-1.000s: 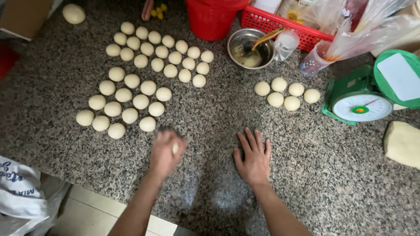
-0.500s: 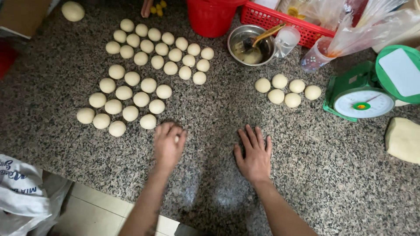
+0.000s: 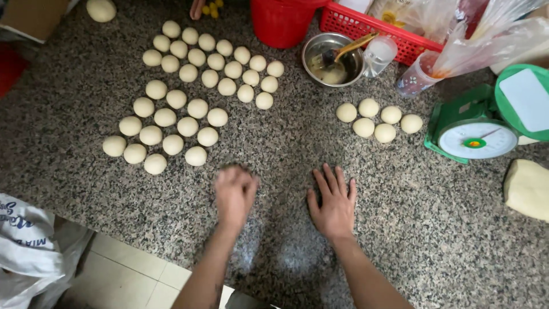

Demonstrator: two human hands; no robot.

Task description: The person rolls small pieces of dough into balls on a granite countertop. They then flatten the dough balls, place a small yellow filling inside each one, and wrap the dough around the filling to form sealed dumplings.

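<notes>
My left hand is cupped palm-down on the speckled granite counter, blurred with motion. An earlier frame showed a pale dough ball under it; now the palm hides it. My right hand lies flat beside it, fingers spread, holding nothing. Several round dough balls sit in rows just beyond my left hand. A second block of balls lies farther back. A small cluster lies beyond my right hand.
A green kitchen scale and a slab of dough are at the right. At the back stand a metal bowl with a brush, a plastic cup, a red bucket and a red basket. A white bag hangs below the counter edge.
My left hand has shifted in small circles over the same spot and is now more closed and blurred. My right hand has stayed flat in place.
</notes>
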